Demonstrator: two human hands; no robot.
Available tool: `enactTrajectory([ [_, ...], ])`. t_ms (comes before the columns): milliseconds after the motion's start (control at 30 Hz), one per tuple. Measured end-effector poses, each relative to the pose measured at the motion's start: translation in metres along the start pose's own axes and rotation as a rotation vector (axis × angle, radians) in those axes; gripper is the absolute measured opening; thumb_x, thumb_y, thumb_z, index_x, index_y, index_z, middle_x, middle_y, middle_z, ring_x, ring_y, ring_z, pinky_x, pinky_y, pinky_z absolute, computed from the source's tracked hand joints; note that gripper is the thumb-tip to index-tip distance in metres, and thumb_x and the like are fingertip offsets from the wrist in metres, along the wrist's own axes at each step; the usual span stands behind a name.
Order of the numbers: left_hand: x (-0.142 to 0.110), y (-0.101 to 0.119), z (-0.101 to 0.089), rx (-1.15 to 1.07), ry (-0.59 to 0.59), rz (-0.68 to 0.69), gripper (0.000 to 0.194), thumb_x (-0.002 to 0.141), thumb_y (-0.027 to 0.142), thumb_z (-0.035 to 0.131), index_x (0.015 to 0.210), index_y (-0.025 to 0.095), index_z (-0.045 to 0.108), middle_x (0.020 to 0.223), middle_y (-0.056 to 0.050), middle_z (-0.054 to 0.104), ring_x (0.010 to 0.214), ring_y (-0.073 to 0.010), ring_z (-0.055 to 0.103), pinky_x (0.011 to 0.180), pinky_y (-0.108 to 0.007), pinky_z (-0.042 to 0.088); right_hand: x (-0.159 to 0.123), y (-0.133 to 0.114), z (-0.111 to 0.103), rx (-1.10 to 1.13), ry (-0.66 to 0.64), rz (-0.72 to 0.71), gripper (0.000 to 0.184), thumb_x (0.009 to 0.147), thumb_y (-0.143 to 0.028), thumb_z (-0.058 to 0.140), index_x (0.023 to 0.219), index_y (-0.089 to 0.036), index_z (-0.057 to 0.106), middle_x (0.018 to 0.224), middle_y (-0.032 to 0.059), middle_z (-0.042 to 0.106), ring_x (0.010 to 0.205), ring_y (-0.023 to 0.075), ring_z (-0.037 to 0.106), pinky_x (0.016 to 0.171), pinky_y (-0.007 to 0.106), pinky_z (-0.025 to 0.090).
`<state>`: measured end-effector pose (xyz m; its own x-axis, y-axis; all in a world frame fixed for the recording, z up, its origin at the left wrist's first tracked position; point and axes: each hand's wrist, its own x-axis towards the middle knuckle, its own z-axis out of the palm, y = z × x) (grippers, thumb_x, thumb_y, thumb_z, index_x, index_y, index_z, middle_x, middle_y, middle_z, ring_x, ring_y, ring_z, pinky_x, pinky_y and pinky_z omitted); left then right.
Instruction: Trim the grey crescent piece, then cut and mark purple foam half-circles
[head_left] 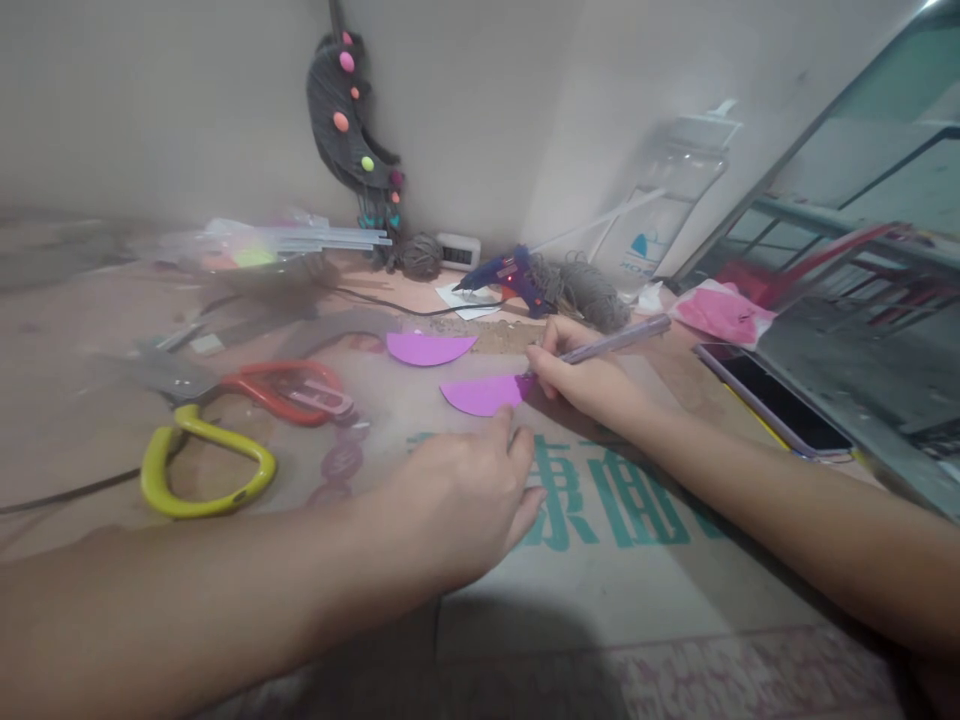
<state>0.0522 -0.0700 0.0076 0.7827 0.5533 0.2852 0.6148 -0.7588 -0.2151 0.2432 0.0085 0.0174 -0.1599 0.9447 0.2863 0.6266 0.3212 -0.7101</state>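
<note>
My right hand point(581, 380) grips a light purple pen point(615, 342), whose tip rests on the right end of a pink paper half-circle point(480, 393) lying on the cardboard point(600, 580). My left hand point(465, 495) rests on the cardboard just below that piece, with a fingertip touching its lower edge and the other fingers curled. A second pink half-circle point(429, 348) lies a little farther back.
Red-handled scissors point(289, 390) and yellow-handled scissors point(206, 465) lie at the left. A blue glue gun point(504, 275), grey yarn point(592, 290), a phone point(776, 400), a clear water bottle point(667, 200), pink cloth point(720, 312) and glue sticks point(315, 238) ring the back and right.
</note>
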Motion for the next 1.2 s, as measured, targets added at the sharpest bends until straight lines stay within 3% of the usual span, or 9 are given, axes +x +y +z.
enactTrajectory([
  [167,-0.001,0.000,-0.001,0.008,-0.012,0.001,0.039,0.099,0.035,0.042,0.120,0.011,0.064,0.111,-0.018,0.068,0.065,-0.0214,0.067,0.040,-0.029,0.044,0.005,0.001,0.001,-0.034,-0.105,0.025,0.026,0.087,-0.028,0.058,0.067,-0.023,0.041,0.045,-0.0076,0.051,0.048,0.0116,0.047,0.056,0.027,0.034],
  [367,0.002,0.000,-0.002,-0.023,-0.040,-0.012,0.040,0.099,0.036,0.040,0.117,0.011,0.065,0.117,-0.020,0.067,0.061,-0.0214,0.067,0.039,-0.031,0.043,0.007,0.002,0.010,-0.066,-0.039,-0.102,0.026,0.081,-0.025,0.058,0.064,-0.023,0.038,0.053,-0.0064,0.046,0.056,0.0121,0.044,0.058,0.027,0.033],
  [500,0.003,-0.001,-0.001,-0.050,-0.082,-0.042,0.042,0.100,0.038,0.038,0.119,0.011,0.063,0.112,-0.019,0.068,0.060,-0.0222,0.066,0.042,-0.032,0.044,0.008,0.001,0.010,-0.088,-0.060,-0.102,0.027,0.080,-0.025,0.057,0.063,-0.023,0.036,0.056,-0.0055,0.045,0.058,0.0123,0.043,0.058,0.027,0.033],
  [567,0.003,-0.001,-0.001,-0.066,-0.089,-0.044,0.043,0.100,0.038,0.038,0.120,0.010,0.063,0.110,-0.019,0.069,0.067,-0.0240,0.068,0.048,-0.033,0.048,0.009,0.001,0.009,-0.092,-0.065,-0.098,0.027,0.080,-0.026,0.057,0.063,-0.023,0.036,0.057,-0.0052,0.045,0.059,0.0124,0.043,0.058,0.027,0.033],
  [667,0.004,-0.002,-0.002,-0.111,-0.082,-0.040,0.041,0.099,0.040,0.043,0.116,0.010,0.066,0.111,-0.019,0.069,0.089,-0.0304,0.067,0.070,-0.041,0.056,0.009,0.002,0.009,-0.075,-0.025,-0.128,0.027,0.080,-0.026,0.057,0.063,-0.023,0.037,0.058,-0.0048,0.045,0.059,0.0130,0.044,0.059,0.028,0.034],
  [767,0.005,-0.002,-0.002,-0.157,-0.078,-0.049,0.041,0.098,0.040,0.043,0.115,0.010,0.066,0.114,-0.020,0.067,0.102,-0.0347,0.063,0.086,-0.049,0.053,0.006,0.002,0.009,0.022,0.063,-0.121,0.026,0.084,-0.029,0.057,0.066,-0.024,0.039,0.057,-0.0049,0.046,0.057,0.0133,0.045,0.059,0.029,0.035],
  [933,0.003,-0.002,0.002,-0.175,-0.086,-0.052,0.042,0.099,0.038,0.041,0.117,0.008,0.064,0.114,-0.022,0.066,0.103,-0.0356,0.061,0.083,-0.048,0.053,0.004,0.001,0.010,0.108,0.048,-0.077,0.024,0.086,-0.032,0.059,0.071,-0.024,0.042,0.059,-0.0055,0.047,0.057,0.0131,0.046,0.058,0.028,0.036],
  [1200,0.002,-0.002,0.003,-0.145,-0.038,-0.018,0.039,0.099,0.036,0.041,0.113,0.008,0.066,0.109,-0.020,0.067,0.097,-0.0333,0.062,0.079,-0.045,0.053,0.008,0.006,0.011,-0.069,0.007,-0.146,0.027,0.079,-0.026,0.059,0.063,-0.023,0.037,0.059,-0.0054,0.043,0.059,0.0121,0.041,0.058,0.028,0.032],
])
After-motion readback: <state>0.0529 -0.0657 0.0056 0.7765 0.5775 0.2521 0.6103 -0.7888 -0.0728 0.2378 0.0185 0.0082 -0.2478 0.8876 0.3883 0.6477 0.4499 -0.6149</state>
